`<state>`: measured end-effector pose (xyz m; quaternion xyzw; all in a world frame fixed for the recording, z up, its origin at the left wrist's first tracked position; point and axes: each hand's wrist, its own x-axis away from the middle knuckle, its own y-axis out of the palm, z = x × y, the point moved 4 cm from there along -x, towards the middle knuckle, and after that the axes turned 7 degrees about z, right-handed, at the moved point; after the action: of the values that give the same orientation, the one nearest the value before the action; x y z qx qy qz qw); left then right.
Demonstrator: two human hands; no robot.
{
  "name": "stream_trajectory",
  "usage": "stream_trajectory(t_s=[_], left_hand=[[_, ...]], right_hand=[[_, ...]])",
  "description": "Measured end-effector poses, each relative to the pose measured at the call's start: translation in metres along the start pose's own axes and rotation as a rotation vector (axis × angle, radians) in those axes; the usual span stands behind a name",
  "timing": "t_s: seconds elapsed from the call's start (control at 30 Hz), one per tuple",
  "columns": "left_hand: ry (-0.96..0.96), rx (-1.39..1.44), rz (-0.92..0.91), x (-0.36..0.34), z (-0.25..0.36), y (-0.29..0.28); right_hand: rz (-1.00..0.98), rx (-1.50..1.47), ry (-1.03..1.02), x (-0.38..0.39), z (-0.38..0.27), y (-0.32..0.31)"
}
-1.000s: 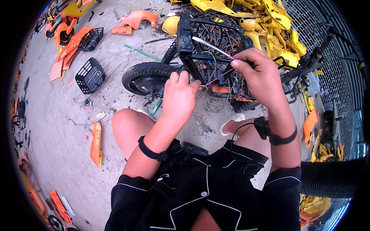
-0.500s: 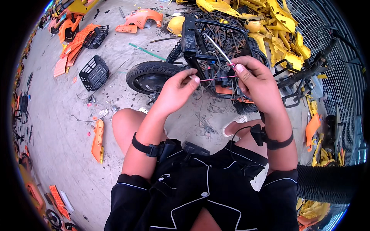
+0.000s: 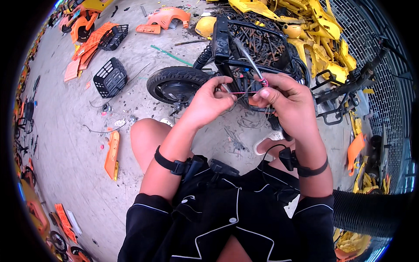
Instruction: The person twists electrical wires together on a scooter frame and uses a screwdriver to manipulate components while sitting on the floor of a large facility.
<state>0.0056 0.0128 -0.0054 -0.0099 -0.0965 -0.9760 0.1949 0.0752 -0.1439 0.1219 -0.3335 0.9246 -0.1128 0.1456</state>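
My right hand (image 3: pixel 288 102) is closed around a thin metal rod (image 3: pixel 248 56), like a screwdriver's shaft, whose tip points up and left. Pink-red wire (image 3: pixel 263 82) is wound round the rod just above my fingers. A taut stretch of the wire runs across to my left hand (image 3: pixel 210 101), which pinches it between thumb and fingers. Behind both hands stands a stripped black scooter frame (image 3: pixel 221 37), its rear wheel (image 3: pixel 174 85) toward the left. Loose grey cables hang by the frame, partly hidden behind my hands.
Yellow plastic panels (image 3: pixel 321 26) are heaped at the far right beside a pile of rusty metal parts (image 3: pixel 257 39). Black baskets (image 3: pixel 110 77) and orange panels (image 3: pixel 112 155) lie on the concrete floor to the left. A black ribbed hose (image 3: pixel 371 212) is at the lower right.
My hands have come closer together, so the stretch of wire between them is shorter. More red wire shows wound on the rod. The whole view has shifted slightly.
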Motion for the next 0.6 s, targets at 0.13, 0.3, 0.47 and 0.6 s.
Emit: stream_trajectory(t_s=[0.13,0.3,0.47,0.6], left_hand=[[0.000,-0.020,-0.039,-0.002,-0.007,0.000],[0.051,-0.116,-0.018,-0.001,-0.004,0.000],[0.052,-0.192,0.004,-0.004,-0.009,-0.003],[0.068,-0.222,0.032,-0.006,-0.013,-0.005]], right_hand=[[0.000,-0.119,0.098,-0.008,0.014,-0.001],[0.033,-0.073,0.151,-0.014,0.030,-0.004],[0.104,0.046,0.236,-0.018,0.039,-0.002],[0.111,-0.011,0.289,-0.019,0.048,-0.001]])
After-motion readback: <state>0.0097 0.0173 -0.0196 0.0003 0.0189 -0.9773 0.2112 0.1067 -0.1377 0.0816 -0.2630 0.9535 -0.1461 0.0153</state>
